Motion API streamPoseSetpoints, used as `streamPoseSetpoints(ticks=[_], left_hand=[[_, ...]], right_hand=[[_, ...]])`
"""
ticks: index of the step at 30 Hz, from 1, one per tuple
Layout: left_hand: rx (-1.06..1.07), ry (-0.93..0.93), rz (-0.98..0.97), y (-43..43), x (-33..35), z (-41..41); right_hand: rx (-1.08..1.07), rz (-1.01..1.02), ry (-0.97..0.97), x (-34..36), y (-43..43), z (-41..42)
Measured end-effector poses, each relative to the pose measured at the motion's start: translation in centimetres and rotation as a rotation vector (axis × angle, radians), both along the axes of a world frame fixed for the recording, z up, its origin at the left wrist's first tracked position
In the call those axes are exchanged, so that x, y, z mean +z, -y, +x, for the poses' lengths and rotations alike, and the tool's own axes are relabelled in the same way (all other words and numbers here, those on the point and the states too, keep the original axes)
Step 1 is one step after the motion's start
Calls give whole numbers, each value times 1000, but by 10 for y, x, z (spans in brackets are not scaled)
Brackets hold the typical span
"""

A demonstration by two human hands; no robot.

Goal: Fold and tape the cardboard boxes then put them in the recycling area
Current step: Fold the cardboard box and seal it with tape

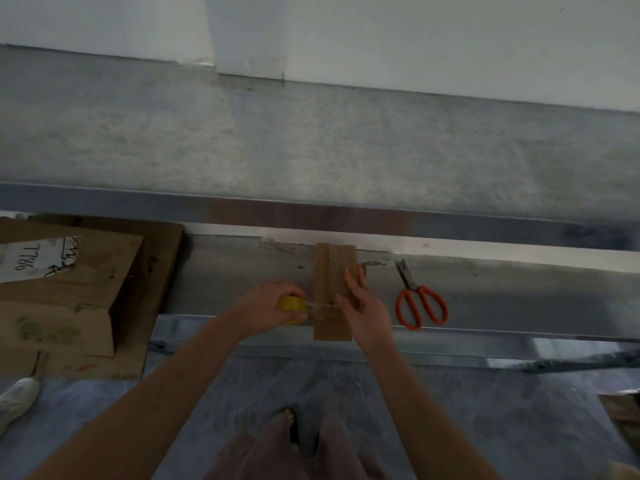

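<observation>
- Flattened boxes (69, 299) sit stacked at far left.
- Folded cardboard (332, 268) lies centre on the metal ledge (519, 289), long axis pointing away from the person.
- Right hand (363, 303) presses on it, fingers straight.
- Left hand (270, 303) grips the yellow tape roll (292, 303) just left of it, strip drawn crosswise.
- Orange-handled scissors (420, 303) lie nearer the right hand.

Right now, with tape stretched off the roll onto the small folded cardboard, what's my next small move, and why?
Probably wrap the tape roll round the left edge of the folded cardboard. The left hand grips the roll, a short tape strand already bridges to the cardboard, and the right hand pins it flat. The scissors lie to its right for cutting afterwards.
</observation>
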State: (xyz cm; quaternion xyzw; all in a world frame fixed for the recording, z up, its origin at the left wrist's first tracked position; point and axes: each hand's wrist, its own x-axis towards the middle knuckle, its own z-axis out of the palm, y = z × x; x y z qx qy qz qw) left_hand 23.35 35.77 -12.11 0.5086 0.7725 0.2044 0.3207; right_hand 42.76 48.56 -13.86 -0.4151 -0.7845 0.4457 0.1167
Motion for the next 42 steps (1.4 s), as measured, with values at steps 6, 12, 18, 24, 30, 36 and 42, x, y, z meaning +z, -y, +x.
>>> streamPoseSetpoints(ticks=[6,12,18,24,30,36,42], left_hand=[[1,-228,-35,0,-1,-2],[-92,-532,-137,-7,1,-2],[-67,-451,-175,0,-4,-7],[122,161,48,22,-8,-19],[95,279,51,24,-6,-21],[-10,-206,-112,7,7,-27],[45,-215,-29,12,4,-26]], right_hand=[[-21,-51,-42,-4,3,-3],[4,-81,-18,-4,-1,-1],[-28,-197,-147,-8,12,-2],[-135,-483,-420,-16,15,-3],[-138,-586,-435,-17,12,-2],[-25,-580,-353,-12,9,-2],[20,-552,-288,-8,3,2]])
